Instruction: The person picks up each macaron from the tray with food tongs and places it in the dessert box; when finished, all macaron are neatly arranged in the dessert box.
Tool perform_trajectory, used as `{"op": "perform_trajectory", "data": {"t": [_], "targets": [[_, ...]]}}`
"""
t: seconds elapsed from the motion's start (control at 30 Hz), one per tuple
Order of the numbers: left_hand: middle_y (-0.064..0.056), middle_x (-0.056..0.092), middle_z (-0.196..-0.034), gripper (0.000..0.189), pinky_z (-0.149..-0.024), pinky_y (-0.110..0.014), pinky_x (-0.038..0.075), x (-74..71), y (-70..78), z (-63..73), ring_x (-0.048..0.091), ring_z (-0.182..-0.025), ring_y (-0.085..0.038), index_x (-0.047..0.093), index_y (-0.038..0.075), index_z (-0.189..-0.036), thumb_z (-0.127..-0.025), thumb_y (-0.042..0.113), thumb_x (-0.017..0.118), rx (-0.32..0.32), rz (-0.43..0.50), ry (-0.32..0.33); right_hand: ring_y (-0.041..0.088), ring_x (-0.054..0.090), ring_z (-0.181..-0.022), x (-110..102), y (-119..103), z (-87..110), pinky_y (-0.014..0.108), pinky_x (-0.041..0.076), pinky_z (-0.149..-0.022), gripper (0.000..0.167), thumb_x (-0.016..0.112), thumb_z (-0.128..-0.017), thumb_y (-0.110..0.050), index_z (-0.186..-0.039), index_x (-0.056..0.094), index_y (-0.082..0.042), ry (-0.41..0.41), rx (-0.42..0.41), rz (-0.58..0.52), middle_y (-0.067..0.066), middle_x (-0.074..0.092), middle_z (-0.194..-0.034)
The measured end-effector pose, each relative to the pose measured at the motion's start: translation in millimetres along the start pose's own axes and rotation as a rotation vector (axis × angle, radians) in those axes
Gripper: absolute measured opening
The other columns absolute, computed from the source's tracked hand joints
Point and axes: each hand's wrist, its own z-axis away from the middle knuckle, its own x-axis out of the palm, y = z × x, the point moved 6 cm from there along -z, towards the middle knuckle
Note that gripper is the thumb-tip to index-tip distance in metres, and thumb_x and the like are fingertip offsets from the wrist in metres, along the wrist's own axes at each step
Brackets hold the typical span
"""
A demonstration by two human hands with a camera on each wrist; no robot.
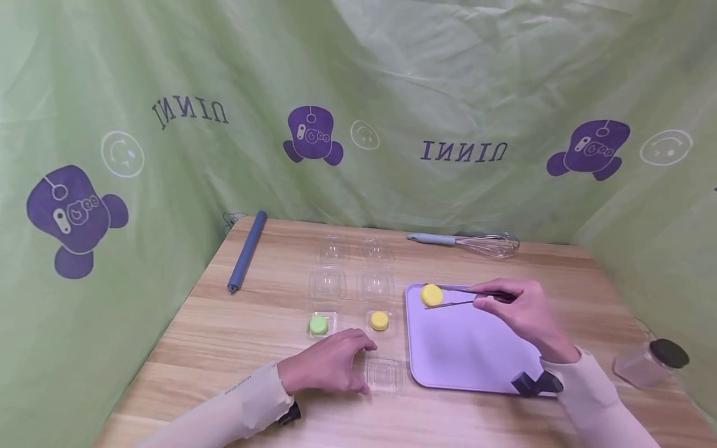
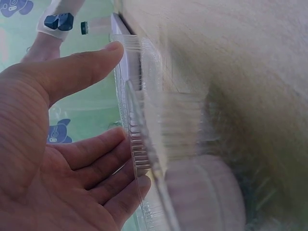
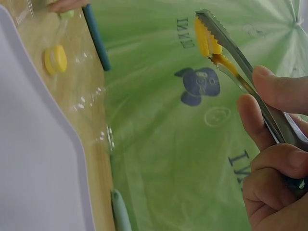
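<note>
Head view: right fingers (image 1: 506,286) clamp tongs (image 1: 460,289) holding yellow macaron (image 1: 431,295); left fingers (image 1: 357,340) apart.

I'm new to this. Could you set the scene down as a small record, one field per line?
Right hand: grips slim metal tongs
Tongs hold: round yellow macaron
Left hand: spread beside square clear plastic container; contact unclear
Beyond it: round green macaron and second round yellow macaron, each in similar container
Near right hand: rectangular lilac tray
On wood-grain table: cylindrical blue rolling pin; wire whisk with pale blue handle; clear jar with black lid
</note>
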Motion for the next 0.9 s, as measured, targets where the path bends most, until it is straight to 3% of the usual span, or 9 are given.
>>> {"op": "perform_trajectory", "data": {"t": [0.17,0.33,0.43,0.7,0.9], "targets": [[0.003,0.066,-0.129,0.071,-0.110,-0.030,0.051,-1.2,0.3,0.2,0.060,-0.123,-0.013,0.064,0.014,-0.131,-0.072,0.044,0.089,-0.006,-0.002,-0.002,-0.002,0.062,-0.066,20.0,-4.0,2.0,0.017,0.052,-0.054,0.016,0.084,-0.083,-0.015,-0.099,0.081,-0.013,-0.057,-0.028,0.025,-0.005,0.078,-0.089],[0.003,0.066,-0.130,0.072,-0.110,-0.030,0.051,-0.5,0.5,0.5,0.060,-0.124,-0.013,0.064,0.014,-0.131,-0.071,0.045,0.089,-0.008,-0.009,-0.007,-0.003,0.059,-0.063,43.2,-5.4,3.5,0.018,0.050,-0.050,0.017,0.082,-0.082,-0.005,-0.099,0.080,-0.004,-0.157,-0.074,-0.122,-0.004,0.076,-0.082],[0.004,0.066,-0.127,0.072,-0.109,-0.029,0.052,-0.4,0.9,0.2,0.061,-0.121,-0.012,0.064,0.014,-0.131,-0.071,0.045,0.089,-0.001,-0.013,-0.006,-0.004,0.056,-0.061,53.6,-6.9,4.3,0.018,0.045,-0.046,0.017,0.082,-0.081,-0.004,-0.098,0.080,-0.004,-0.192,-0.114,-0.150,-0.004,0.074,-0.077],[0.003,0.066,-0.128,0.073,-0.110,-0.031,0.051,-1.0,0.2,0.5,0.061,-0.122,-0.014,0.063,0.014,-0.132,-0.071,0.045,0.089,-0.004,-0.013,-0.008,-0.002,0.054,-0.060,79.8,-6.1,7.9,0.017,0.044,-0.047,0.014,0.084,-0.081,-0.009,-0.095,0.081,-0.011,-0.296,-0.141,-0.123,-0.001,0.077,-0.079],[0.002,0.066,-0.130,0.074,-0.112,-0.032,0.051,-0.7,-0.3,0.0,0.061,-0.123,-0.014,0.062,0.013,-0.133,-0.071,0.044,0.089,0.002,-0.002,-0.003,-0.002,0.056,-0.062,98.1,1.3,12.0,0.017,0.047,-0.051,0.015,0.085,-0.080,-0.016,-0.093,0.081,-0.009,-0.351,-0.133,-0.102,-0.001,0.078,-0.078]]}}
